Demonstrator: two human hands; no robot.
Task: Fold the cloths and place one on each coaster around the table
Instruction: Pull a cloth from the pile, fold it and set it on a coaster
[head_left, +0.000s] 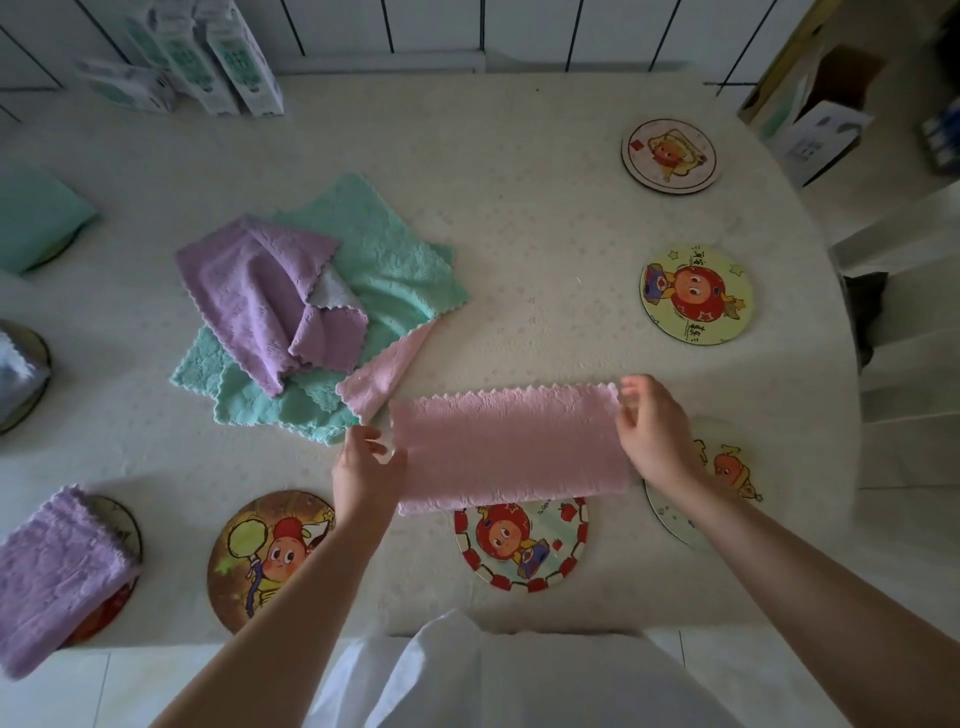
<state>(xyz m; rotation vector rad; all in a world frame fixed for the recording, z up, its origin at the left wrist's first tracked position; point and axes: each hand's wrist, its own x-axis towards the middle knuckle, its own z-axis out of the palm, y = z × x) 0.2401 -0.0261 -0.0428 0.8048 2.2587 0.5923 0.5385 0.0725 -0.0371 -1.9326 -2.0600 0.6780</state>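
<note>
Head view looks down on a pale cloth-covered table (519, 234) where a fluffy pink microfibre cloth (509, 447), already doubled into a long strip, hangs stretched between two bare hands. Its long axis runs left to right across the person's front, scalloped edge away from the body, lower edge drooping over the red-bordered round cartoon coaster (522, 545). The left hand (366, 465) pinches the left short end, the right hand (652, 431) pinches the right short end, fingers closed on fabric at both. Judging by that, the next fold would bring one short end over to the other, and either hand is equally placed to carry it; the red-bordered coaster lies right beneath.

Five coasters are bare: that one, the orange-brown one (270, 558) to its left, a pale one (727, 483) partly under the right wrist, and two more (696, 293) (669, 156) up the right side. On the left, three folded cloths already sit placed: purple (57, 571), grey (15, 374), green (36, 218).

The unfolded heap (311, 312) at centre shows a purple cloth, at least two green ones, a pink corner and a grey patch; the exact count I cannot tell.
</note>
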